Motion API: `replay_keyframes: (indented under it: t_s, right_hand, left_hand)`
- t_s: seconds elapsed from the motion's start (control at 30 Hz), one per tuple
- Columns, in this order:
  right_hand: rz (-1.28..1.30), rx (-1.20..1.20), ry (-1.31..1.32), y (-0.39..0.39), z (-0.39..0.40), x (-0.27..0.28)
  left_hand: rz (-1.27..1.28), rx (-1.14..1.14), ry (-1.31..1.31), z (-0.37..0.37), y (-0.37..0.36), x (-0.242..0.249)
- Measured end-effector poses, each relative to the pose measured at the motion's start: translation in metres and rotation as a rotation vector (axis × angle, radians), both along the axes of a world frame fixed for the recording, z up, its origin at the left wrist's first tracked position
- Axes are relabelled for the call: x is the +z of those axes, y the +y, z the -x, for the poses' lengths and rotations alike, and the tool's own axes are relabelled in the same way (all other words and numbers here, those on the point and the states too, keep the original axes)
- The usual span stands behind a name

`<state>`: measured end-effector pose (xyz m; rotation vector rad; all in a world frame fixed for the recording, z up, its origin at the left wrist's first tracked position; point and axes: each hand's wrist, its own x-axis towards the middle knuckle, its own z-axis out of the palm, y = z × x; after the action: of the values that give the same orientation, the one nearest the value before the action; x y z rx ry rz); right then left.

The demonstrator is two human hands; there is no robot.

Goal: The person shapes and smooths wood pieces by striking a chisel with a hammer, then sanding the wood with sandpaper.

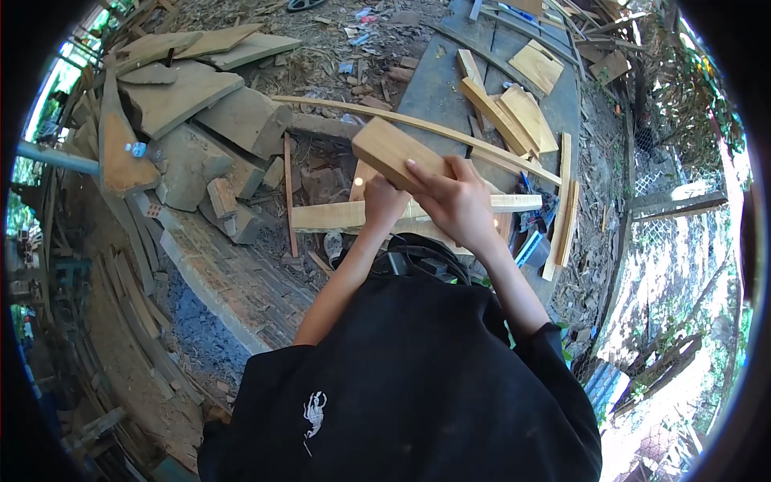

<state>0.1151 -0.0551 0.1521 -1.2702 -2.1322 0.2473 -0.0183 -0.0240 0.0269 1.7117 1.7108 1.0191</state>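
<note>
Left hand (384, 201): grip curled closed against the near edge of the wooden block (389, 151). Its fingertips are hidden; cannot tell how far they wrap underneath. Right hand (456, 197): grip closed on the block's right end, thumb laid along the upper face, other fingers bent and partly out of sight behind the wood. Block held up in front of the body, long and squared, tilted, its far-left end raised clear of both hands. Underside hidden.

Forearms bare, converging on the block from either side, wrists bent inward; upper arms covered by the sleeves of a black shirt (434, 361). The shirt cuts off the ground nearest the body. Dark bundle (422, 245) just below the block, partly covered by the shirt; contents unclear.

Pale plank (333, 216) crosses below the block, its middle masked by the hands. Long thin strip (418, 124) runs from beyond the block down to its right. Farther right, the grey counter (423, 88) carries cut boards (526, 112), some overlapping. Blue-edged object (528, 247) right of and below the block; too small to tell if it is a container.

Well left of the block, stacked slabs (177, 95); a small clear bottle (136, 149) lies on a flat piece, contents unreadable. Outer edges bend into dark lens border.
</note>
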Motion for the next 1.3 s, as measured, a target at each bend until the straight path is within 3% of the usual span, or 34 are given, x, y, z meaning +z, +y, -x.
replay_keyframes:
  t_s: [0.07, 0.17, 0.27, 0.33, 0.37, 0.47, 0.63, 0.73, 0.77, 0.8, 0.87, 0.9, 1.0, 1.13, 1.17, 1.2, 1.27, 1.3]
  right_hand:
    - [-0.095, 0.001, -0.046, -0.001, 0.000, -0.002]
    - [-0.089, 0.013, 0.050, -0.012, 0.003, 0.045]
    - [-0.329, -0.009, 0.243, -0.012, 0.006, 0.048]
    - [-0.264, -0.019, 0.215, -0.016, 0.003, 0.022]
    - [-0.035, -0.028, -0.028, -0.016, -0.001, 0.006]
    - [-0.074, -0.022, -0.046, -0.011, -0.012, 0.005]
    - [-0.241, -0.025, 0.272, -0.021, -0.010, 0.068]
    - [-0.123, -0.057, 0.209, -0.022, -0.005, 0.037]
    - [-0.100, -0.003, -0.044, -0.015, -0.006, 0.017]
    - [0.107, 0.005, 0.115, -0.014, 0.000, 0.005]
    - [-0.031, -0.029, -0.066, -0.013, -0.012, 0.008]
    - [-0.070, -0.025, 0.007, -0.010, -0.012, 0.021]
    - [-0.154, -0.030, 0.200, -0.022, -0.009, 0.059]
    - [-0.415, -0.034, 0.407, -0.013, 0.002, 0.032]
    - [-0.274, -0.053, 0.239, -0.016, 0.001, 0.018]
    - [-0.015, -0.078, -0.104, -0.018, -0.001, 0.008]
    - [0.020, -0.125, -0.065, -0.018, -0.002, 0.002]
    - [-0.030, -0.126, -0.012, -0.014, -0.003, 0.010]
  left_hand:
    - [0.022, 0.072, -0.080, -0.004, 0.001, -0.007]
    - [0.083, 0.090, -0.127, -0.008, -0.003, -0.005]
    - [0.089, 0.063, -0.101, -0.006, -0.002, -0.002]
    - [0.060, 0.057, -0.072, -0.006, 0.000, -0.001]
    - [0.041, 0.059, -0.058, -0.006, 0.001, 0.000]
    - [0.163, 0.092, -0.109, -0.003, 0.004, -0.001]
    - [0.108, 0.119, -0.118, -0.001, 0.003, -0.006]
    - [0.133, 0.119, -0.093, -0.004, 0.000, 0.004]
    - [0.092, 0.094, -0.048, -0.003, 0.005, -0.012]
    - [0.119, 0.109, -0.091, -0.001, 0.003, -0.005]
    - [0.162, 0.142, -0.186, 0.005, 0.003, 0.011]
    - [0.051, 0.132, -0.172, 0.009, 0.005, -0.002]
    - [0.151, 0.158, -0.100, 0.011, 0.004, -0.007]
    - [0.079, 0.112, -0.058, 0.002, 0.001, -0.004]
    - [0.076, 0.094, -0.117, 0.001, 0.000, -0.003]
    - [0.098, 0.096, -0.129, 0.000, 0.001, 0.001]
    - [0.155, 0.085, -0.144, -0.002, -0.002, 0.008]
    - [-0.012, 0.063, -0.081, -0.003, -0.001, 0.001]
